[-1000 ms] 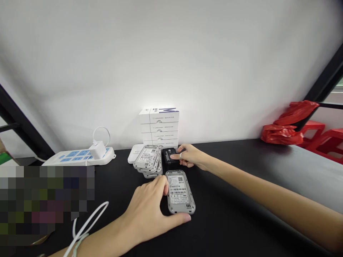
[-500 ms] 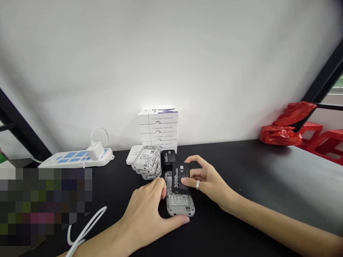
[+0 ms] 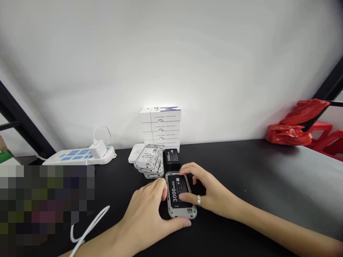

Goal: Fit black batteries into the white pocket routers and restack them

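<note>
A grey, open-backed device housing [image 3: 175, 213] with rounded corners lies on the black tabletop. Inside its recess sits a flat black battery [image 3: 174, 191] marked 3000mAh. My left hand [image 3: 147, 214] grips the housing, curled fingers at the left side and thumb along the near edge. On the battery's face rests the thumb of my right hand [image 3: 200, 189], while its index finger touches the housing's far edge; a ring is on one finger. Just behind are more black batteries [image 3: 172, 157], apparently stacked. To their left stands a stack of similar grey housings [image 3: 149, 159].
White boxes [image 3: 166, 126] are stacked against the wall, with a white device [image 3: 134, 154] beside them. A power strip [image 3: 80, 155] holding a white charger [image 3: 97, 149] lies left. A white cable [image 3: 91, 226] crosses near my left forearm. Red plastic bags [image 3: 289, 134] are at far right.
The battery has gone from being held tilted above the housing to lying down in its recess. My right hand has lowered with it; my left hand keeps its place at the housing.
</note>
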{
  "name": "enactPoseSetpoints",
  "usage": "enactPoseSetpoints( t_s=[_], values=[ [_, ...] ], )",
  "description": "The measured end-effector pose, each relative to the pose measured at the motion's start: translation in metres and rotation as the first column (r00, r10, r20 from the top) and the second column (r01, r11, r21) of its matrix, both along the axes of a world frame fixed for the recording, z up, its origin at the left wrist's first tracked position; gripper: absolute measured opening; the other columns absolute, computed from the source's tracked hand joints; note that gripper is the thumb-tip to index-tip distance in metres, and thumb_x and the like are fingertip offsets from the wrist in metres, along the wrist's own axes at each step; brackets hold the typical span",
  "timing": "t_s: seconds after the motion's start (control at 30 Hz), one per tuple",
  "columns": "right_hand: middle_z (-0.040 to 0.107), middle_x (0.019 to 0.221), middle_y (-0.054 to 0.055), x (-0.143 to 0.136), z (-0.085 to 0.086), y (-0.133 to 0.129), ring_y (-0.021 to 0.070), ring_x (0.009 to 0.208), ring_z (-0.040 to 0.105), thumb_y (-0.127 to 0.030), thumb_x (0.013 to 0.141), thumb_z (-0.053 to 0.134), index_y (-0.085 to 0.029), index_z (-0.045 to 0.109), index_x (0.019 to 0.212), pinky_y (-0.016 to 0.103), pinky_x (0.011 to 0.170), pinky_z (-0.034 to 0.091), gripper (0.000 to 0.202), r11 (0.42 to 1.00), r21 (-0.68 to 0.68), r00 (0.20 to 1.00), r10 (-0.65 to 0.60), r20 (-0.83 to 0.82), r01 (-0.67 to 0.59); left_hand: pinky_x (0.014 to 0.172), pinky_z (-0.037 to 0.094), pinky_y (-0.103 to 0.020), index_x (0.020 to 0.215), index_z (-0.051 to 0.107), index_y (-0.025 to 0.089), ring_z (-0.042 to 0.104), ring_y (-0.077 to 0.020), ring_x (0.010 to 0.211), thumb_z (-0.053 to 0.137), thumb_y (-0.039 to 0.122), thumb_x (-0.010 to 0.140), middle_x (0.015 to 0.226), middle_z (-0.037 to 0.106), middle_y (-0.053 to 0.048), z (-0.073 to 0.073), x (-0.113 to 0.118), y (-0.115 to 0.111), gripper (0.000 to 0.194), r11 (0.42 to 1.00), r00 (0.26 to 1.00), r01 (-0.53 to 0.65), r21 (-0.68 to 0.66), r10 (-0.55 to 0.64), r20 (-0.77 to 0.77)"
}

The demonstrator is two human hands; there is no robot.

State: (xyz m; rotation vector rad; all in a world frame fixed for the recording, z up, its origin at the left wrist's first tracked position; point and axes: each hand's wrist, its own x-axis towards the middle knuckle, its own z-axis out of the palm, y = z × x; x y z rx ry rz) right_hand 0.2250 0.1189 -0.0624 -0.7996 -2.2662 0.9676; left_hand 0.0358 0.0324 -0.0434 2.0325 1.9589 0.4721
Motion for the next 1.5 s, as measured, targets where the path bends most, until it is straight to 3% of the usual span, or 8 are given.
enactPoseSetpoints(
  t_s=[0.13, 0.3, 0.67, 0.97, 1.23, 1.33, 1.43, 1.5],
  values=[
    [0.035, 0.138, 0.009, 0.005, 0.0, -0.008, 0.0265, 0.124, 0.035, -0.057, 0.069, 0.068, -0.023, 0.045, 0.123, 0.042, 0.105, 0.031, 0.068, 0.997, 0.068, 0.991, 0.038, 0.126, -0.047, 0.055, 0.028, -0.026, 0.073, 0.036, 0.018, 0.041, -0.0134, 0.062, 0.064, 0.073, 0.054, 0.073, 0.05, 0.003, -0.001, -0.003, 0.001, 0.065, 1.0, 0.999, 0.02, 0.005, -0.02, 0.026],
    [0.027, 0.144, 0.013, 0.003, 0.001, -0.012, 0.0328, 0.131, 0.023, -0.069, 0.062, 0.065, -0.02, 0.037, 0.135, 0.052, 0.109, 0.018, 0.092, 0.989, 0.118, 0.951, 0.055, 0.306, -0.095, 0.057, 0.028, -0.025, 0.078, 0.037, 0.019, 0.041, -0.0126, 0.064, 0.07, 0.07, 0.05, 0.074, 0.05, 0.005, 0.0, -0.017, 0.005, 0.067, 0.983, 0.982, 0.176, -0.05, -0.173, 0.075],
    [0.051, 0.103, 0.006, 0.034, 0.032, 0.013, 0.0227, 0.093, 0.05, -0.058, 0.052, 0.075, -0.024, 0.042, 0.11, 0.034, 0.078, 0.045, 0.075, 0.994, 0.093, 0.937, -0.092, 0.336, 0.065, 0.061, 0.029, -0.025, 0.066, 0.04, 0.015, 0.043, -0.0106, 0.065, 0.049, 0.044, 0.086, 0.07, 0.048, 0.002, 0.006, -0.02, 0.007, 0.036, 0.958, 0.959, 0.28, -0.064, -0.275, 0.075],
    [0.05, 0.117, 0.009, 0.028, 0.015, 0.095, 0.023, 0.1, 0.05, -0.055, 0.054, 0.076, -0.02, 0.039, 0.099, 0.035, 0.088, 0.04, 0.067, 0.988, 0.134, 0.974, -0.103, 0.203, 0.077, 0.057, 0.026, -0.026, 0.063, 0.038, 0.015, 0.042, -0.0106, 0.063, 0.046, 0.033, 0.087, 0.063, 0.046, 0.002, 0.004, -0.016, 0.006, 0.031, 0.945, 0.945, 0.327, -0.016, -0.328, -0.021],
    [0.046, 0.128, 0.01, 0.017, 0.001, 0.099, 0.0252, 0.11, 0.047, -0.051, 0.058, 0.075, -0.021, 0.037, 0.096, 0.038, 0.093, 0.037, 0.062, 0.993, 0.107, 0.991, -0.058, 0.124, 0.044, 0.056, 0.026, -0.026, 0.064, 0.039, 0.015, 0.041, -0.0105, 0.061, 0.046, 0.032, 0.087, 0.063, 0.045, 0.002, 0.003, -0.016, 0.006, 0.03, 0.942, 0.942, 0.336, 0.004, -0.335, -0.025],
    [0.039, 0.135, 0.009, 0.014, 0.007, 0.091, 0.0247, 0.118, 0.042, -0.052, 0.075, 0.062, -0.022, 0.039, 0.103, 0.038, 0.094, 0.036, 0.048, 0.97, 0.181, 0.987, -0.163, -0.004, 0.161, 0.057, 0.026, -0.026, 0.064, 0.038, 0.015, 0.041, -0.0108, 0.062, 0.046, 0.032, 0.088, 0.063, 0.045, 0.002, 0.003, -0.016, 0.006, 0.03, 0.936, 0.937, 0.35, 0.024, -0.35, -0.02],
    [0.058, 0.102, 0.008, -0.004, 0.024, 0.074, 0.019, 0.088, 0.055, -0.048, 0.086, 0.048, -0.02, 0.043, 0.089, 0.031, 0.074, 0.042, 0.028, 0.922, 0.24, 0.951, -0.276, -0.141, 0.303, 0.057, 0.026, -0.026, 0.064, 0.037, 0.015, 0.041, -0.0109, 0.062, 0.045, 0.032, 0.089, 0.063, 0.045, 0.002, 0.002, -0.016, 0.005, 0.031, 0.93, 0.931, 0.365, 0.037, -0.364, -0.012],
    [0.058, 0.072, 0.003, -0.024, 0.038, 0.062, 0.014, 0.061, 0.052, -0.046, 0.089, 0.042, -0.02, 0.039, 0.079, 0.027, 0.058, 0.04, 0.028, 0.963, 0.136, 0.969, -0.219, -0.117, 0.234, 0.057, 0.026, -0.026, 0.063, 0.038, 0.015, 0.041, -0.0108, 0.061, 0.045, 0.031, 0.089, 0.062, 0.045, 0.002, 0.002, -0.017, 0.005, 0.031, 0.929, 0.93, 0.368, 0.042, -0.368, -0.005]
  ],
)
